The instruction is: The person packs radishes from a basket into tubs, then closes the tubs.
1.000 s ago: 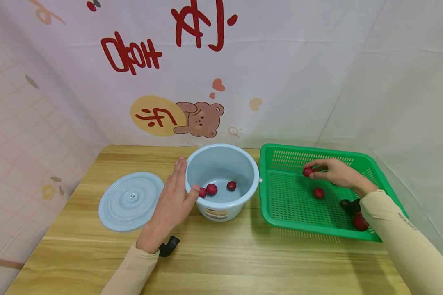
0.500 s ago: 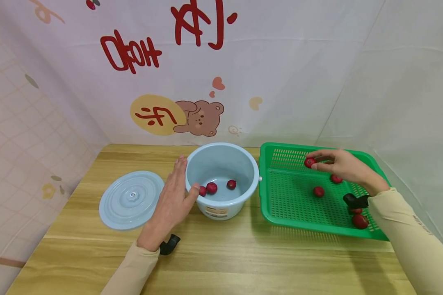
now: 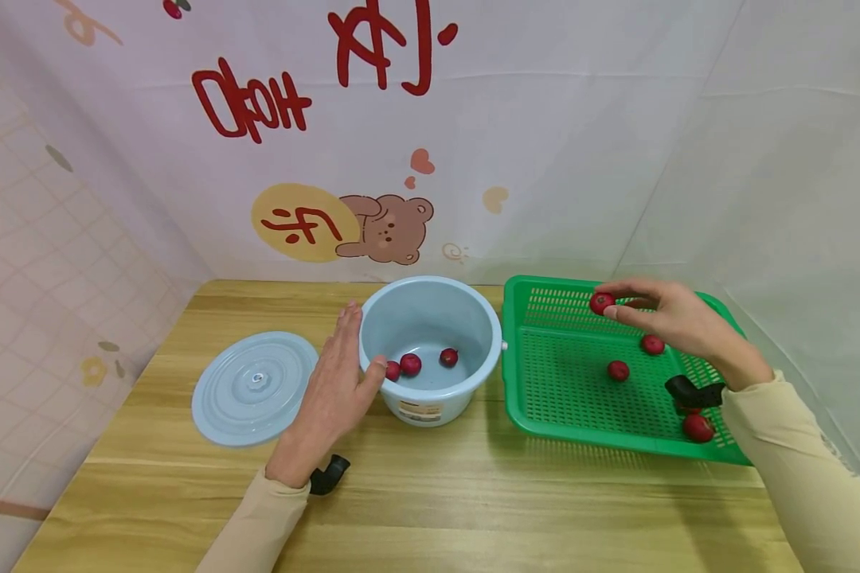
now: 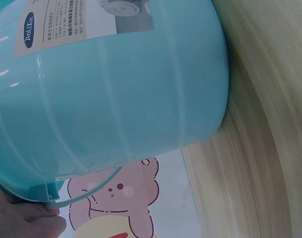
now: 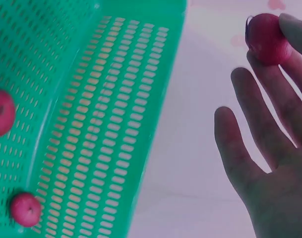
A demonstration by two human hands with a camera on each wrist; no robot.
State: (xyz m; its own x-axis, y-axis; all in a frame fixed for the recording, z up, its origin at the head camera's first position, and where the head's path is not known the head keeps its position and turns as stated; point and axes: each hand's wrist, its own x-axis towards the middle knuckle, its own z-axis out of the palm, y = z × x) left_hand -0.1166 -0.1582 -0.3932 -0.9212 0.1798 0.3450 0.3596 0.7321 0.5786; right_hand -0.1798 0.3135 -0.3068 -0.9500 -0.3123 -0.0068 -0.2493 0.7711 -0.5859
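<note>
My right hand (image 3: 688, 322) pinches a small round red fruit (image 3: 602, 303) between thumb and fingertips, above the back of the green basket (image 3: 516, 398). In the right wrist view the held red fruit (image 5: 269, 39) shows beyond the basket's rim, with the other fingers spread. Several similar fruits lie in the basket, one near the middle (image 3: 618, 371) and a larger one (image 3: 698, 427) at the front right. My left hand (image 3: 333, 398), fingers straight, rests against the left rim of the light blue bucket (image 3: 430, 394). Small red fruits (image 3: 411, 364) lie on the bucket's bottom.
A light blue lid (image 3: 254, 390) lies on the wooden table (image 3: 473, 509) left of the bucket. The bucket's thin handle (image 4: 91, 191) hangs at its side in the left wrist view. A printed cloth (image 3: 545, 143) stands behind the table.
My right hand has lifted the red fruit upward and shifted slightly right, uncovering another fruit in the basket. The left hand stays at the bucket's rim.
</note>
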